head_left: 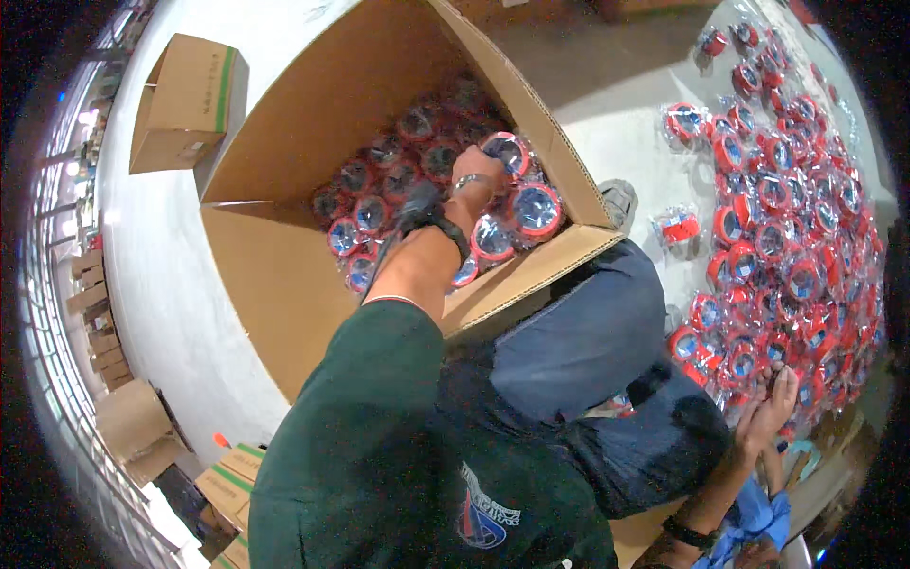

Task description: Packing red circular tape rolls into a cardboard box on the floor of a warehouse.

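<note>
My left arm, in a green sleeve, reaches down into a large open cardboard box. My left hand is closed at the rim of a red tape roll in clear wrapping. Several more wrapped rolls lie around that hand in the box. At the lower right, my right hand, above a black wristband, is at the near edge of a heap of wrapped red tape rolls. Its fingers are curled close to the rolls; what they grip is too small to make out.
A smaller closed carton stands on the pale floor at the upper left. More cartons are stacked at the lower left. One wrapped roll lies apart from the heap. Blue cloth and a second wrist are beside my right forearm.
</note>
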Available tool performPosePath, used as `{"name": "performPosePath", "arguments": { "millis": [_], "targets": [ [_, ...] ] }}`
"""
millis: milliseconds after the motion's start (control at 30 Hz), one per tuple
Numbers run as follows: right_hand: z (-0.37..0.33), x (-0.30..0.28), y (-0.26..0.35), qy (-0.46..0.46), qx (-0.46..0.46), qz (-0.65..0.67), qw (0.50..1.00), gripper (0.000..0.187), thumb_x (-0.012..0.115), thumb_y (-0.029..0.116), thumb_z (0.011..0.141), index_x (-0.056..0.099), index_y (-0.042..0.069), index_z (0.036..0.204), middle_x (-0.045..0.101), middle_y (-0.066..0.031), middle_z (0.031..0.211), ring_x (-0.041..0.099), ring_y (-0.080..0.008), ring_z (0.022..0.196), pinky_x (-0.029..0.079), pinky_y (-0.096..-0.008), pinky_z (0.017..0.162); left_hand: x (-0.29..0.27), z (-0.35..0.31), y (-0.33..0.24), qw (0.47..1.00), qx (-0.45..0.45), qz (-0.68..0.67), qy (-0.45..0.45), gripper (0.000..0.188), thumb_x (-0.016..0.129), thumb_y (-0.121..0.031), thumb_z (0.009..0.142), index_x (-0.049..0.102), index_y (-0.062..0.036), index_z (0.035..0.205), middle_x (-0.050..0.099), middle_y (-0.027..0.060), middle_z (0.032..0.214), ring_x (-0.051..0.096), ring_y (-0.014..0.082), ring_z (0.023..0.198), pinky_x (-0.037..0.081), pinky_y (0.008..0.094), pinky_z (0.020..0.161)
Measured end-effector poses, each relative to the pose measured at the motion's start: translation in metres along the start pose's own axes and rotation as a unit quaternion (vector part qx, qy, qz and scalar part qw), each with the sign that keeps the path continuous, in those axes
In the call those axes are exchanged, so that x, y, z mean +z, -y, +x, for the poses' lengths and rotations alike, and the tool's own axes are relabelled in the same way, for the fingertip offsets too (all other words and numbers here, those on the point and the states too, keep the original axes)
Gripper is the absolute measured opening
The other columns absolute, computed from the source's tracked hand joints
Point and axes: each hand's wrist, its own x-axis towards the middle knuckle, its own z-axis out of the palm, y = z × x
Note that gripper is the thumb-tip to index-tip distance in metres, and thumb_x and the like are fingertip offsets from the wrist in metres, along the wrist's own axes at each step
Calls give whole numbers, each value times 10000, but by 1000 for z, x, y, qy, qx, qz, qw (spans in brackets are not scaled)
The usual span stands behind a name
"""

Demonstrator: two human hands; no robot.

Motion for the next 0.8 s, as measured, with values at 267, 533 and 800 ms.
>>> {"name": "performPosePath", "arguments": {
  "millis": [267, 533, 800],
  "targets": [
    [12, 27, -6, 25, 34, 4, 999, 80, 486, 151, 939, 509, 76, 953, 540, -13, 888, 488, -78, 721, 435, -200, 598, -46, 21, 30, 991, 24, 31, -126, 220, 572, -96, 737, 613, 26, 915, 621, 260, 930, 596, 408, 919, 481, 442, 805],
    [12, 37, -3, 29, 13, -18, 999, 100, 492, 148, 935, 525, 71, 990, 554, -10, 903, 524, -97, 781, 434, -225, 682, 2, -22, -24, 998, 57, 20, -14, 263, 575, -80, 738, 506, 3, 977, 588, 273, 983, 574, 412, 941, 461, 471, 816],
    [23, 5, -20, 17, 5, -12, 1000, 97, 497, 152, 934, 524, 68, 974, 559, -16, 858, 523, -90, 729, 441, -202, 593, -54, -5, 10, 966, 219, -31, -136, 557, 607, -192, 758, 396, -36, 1249, 507, 270, 1155, 514, 414, 1044, 451, 445, 848]
  ]
}}
